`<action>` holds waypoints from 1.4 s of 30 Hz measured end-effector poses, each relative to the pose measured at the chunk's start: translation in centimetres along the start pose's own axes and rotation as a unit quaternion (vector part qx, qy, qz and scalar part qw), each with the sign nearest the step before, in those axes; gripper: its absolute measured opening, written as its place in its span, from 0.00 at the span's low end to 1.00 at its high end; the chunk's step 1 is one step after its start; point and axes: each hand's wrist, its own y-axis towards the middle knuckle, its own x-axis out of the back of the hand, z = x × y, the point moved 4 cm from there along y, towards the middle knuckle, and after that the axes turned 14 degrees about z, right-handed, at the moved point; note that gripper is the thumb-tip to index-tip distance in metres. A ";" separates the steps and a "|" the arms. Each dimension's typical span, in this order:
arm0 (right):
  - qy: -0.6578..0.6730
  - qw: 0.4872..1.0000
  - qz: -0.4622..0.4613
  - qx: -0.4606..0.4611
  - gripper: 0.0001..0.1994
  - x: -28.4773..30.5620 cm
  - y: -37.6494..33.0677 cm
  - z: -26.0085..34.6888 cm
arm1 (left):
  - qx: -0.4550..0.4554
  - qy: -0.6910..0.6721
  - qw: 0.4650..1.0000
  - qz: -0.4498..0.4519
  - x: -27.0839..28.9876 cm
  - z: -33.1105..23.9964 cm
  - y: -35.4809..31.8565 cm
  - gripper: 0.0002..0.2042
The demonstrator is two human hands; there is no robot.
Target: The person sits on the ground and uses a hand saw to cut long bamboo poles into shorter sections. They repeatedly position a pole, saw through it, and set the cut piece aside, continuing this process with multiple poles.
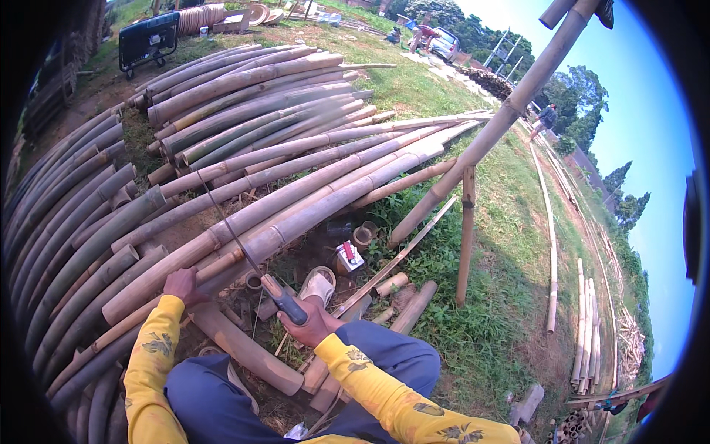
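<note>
My left hand (185,287) is closed on a bamboo pole (140,317), a thin one lying beside a thicker pole (166,280). In my right hand (310,325) is the dark handle (292,309) of a tool with a long, thin, dark blade (225,222). That blade slants up and away to the left, across the long poles; its teeth or edge are too fine to make out. Just left of the handle shows the hollow end of a bamboo piece (253,282). A thick bamboo length (248,351) lies below, between my knees.
Stacked bamboo (251,96) spreads across the left. A slanting bamboo post (495,129) and an upright stake (466,237) stand ahead. A small white box (349,257) with a red item sits near my shoe (319,285). A black wheeled machine (148,41) stands far left; a person (546,118) is far right.
</note>
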 end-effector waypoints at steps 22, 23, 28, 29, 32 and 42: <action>-0.046 0.998 0.007 -0.038 0.15 1.3 -15.5 2.0 | 0.004 -0.002 1.000 0.001 0.1 1.2 -0.7 0.34; -0.032 0.999 0.005 -0.032 0.15 1.7 -12.9 1.3 | 0.000 0.002 1.000 -0.001 0.2 0.9 -0.5 0.35; -0.037 0.998 0.004 0.050 0.05 0.2 2.1 2.5 | -0.002 -0.015 1.000 -0.011 -0.4 1.4 0.1 0.33; -0.018 0.999 -0.005 0.050 0.05 -0.5 2.3 2.1 | -0.006 -0.019 1.000 -0.010 -0.3 1.6 0.0 0.33; 0.011 0.998 -0.025 0.055 0.06 -1.3 1.5 -0.4 | -0.029 -0.020 0.998 -0.056 0.1 0.6 -1.0 0.32; 0.015 0.996 -0.031 0.086 0.07 -1.2 2.1 -0.5 | -0.071 -0.030 0.973 -0.216 2.5 1.1 -3.2 0.20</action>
